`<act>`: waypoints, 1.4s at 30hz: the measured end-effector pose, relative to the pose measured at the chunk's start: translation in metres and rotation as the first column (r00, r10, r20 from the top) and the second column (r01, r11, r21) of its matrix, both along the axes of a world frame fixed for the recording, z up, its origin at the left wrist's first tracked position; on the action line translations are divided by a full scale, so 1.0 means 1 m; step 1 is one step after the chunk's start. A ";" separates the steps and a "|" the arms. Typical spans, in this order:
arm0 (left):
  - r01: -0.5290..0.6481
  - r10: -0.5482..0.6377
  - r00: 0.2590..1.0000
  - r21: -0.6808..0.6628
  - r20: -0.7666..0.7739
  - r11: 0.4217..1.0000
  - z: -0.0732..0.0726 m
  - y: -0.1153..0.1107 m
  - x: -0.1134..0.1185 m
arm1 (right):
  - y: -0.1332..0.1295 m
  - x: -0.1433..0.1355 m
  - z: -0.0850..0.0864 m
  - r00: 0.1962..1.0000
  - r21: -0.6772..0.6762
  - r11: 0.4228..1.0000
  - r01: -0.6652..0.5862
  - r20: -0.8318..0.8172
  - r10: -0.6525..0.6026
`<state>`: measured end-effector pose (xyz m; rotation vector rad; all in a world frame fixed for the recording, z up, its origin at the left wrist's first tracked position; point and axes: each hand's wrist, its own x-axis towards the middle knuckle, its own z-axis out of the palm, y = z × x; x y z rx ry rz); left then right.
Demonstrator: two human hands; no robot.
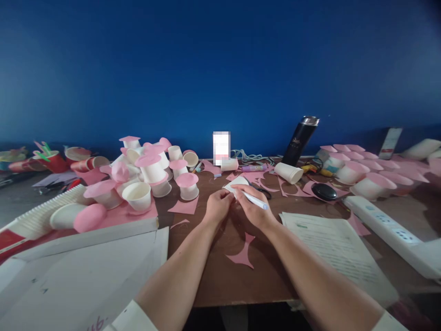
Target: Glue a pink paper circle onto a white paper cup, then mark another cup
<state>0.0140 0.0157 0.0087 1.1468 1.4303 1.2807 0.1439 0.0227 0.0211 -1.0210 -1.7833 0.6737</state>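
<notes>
In the middle of the brown table my left hand (220, 204) is closed, its fingers pinched on a white paper cup (237, 180). Most of the cup lies behind both hands. My right hand (257, 211) grips a white pen (254, 200) with a pale blue end, its front pointing toward the cup. The pen's tip is hidden, so I cannot tell whether it touches the cup. A pink paper scrap (243, 255) lies between my forearms, and a pink paper piece (184, 206) is left of my left hand. Dark-handled scissors (264, 192) show partly behind my right hand.
At left, many white cups with pink paper tops (149, 168) crowd behind a white box (93, 276). More topped cups (374, 184) stand at right, near a black mouse (324, 191), papers (330, 248) and a power strip (386, 230). A black thermos (298, 145) leans against the blue wall.
</notes>
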 end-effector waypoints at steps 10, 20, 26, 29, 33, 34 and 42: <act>0.000 0.003 0.974 -0.016 0.226 1.000 -0.002 0.002 0.001 | 0.000 -0.002 0.001 0.995 -0.008 0.996 0.085 -0.054 -0.086; -0.014 0.013 0.973 0.003 0.231 1.000 0.000 0.001 0.003 | 0.005 -0.001 -0.007 0.998 0.096 0.994 0.059 -0.030 -0.056; -0.003 0.001 0.982 0.007 0.189 1.000 -0.001 0.001 0.001 | 0.009 0.001 -0.009 0.979 0.143 0.969 0.201 -0.046 -0.197; -0.014 0.011 0.998 0.041 0.067 0.999 0.005 -0.002 0.000 | 0.007 0.000 -0.008 0.987 0.114 0.980 0.162 -0.034 -0.159; 0.002 0.007 0.997 0.125 -0.075 0.992 0.008 -0.005 0.000 | 0.006 0.001 -0.008 0.988 0.195 0.968 0.156 -0.024 -0.154; 0.010 0.008 0.993 0.145 -0.117 0.989 0.008 -0.005 0.001 | 0.007 0.001 -0.008 0.983 0.194 0.964 0.183 -0.037 -0.179; 0.009 0.076 0.941 0.247 -0.331 0.969 0.000 -0.003 0.003 | 0.004 -0.001 -0.005 0.979 0.186 0.962 0.201 -0.043 -0.197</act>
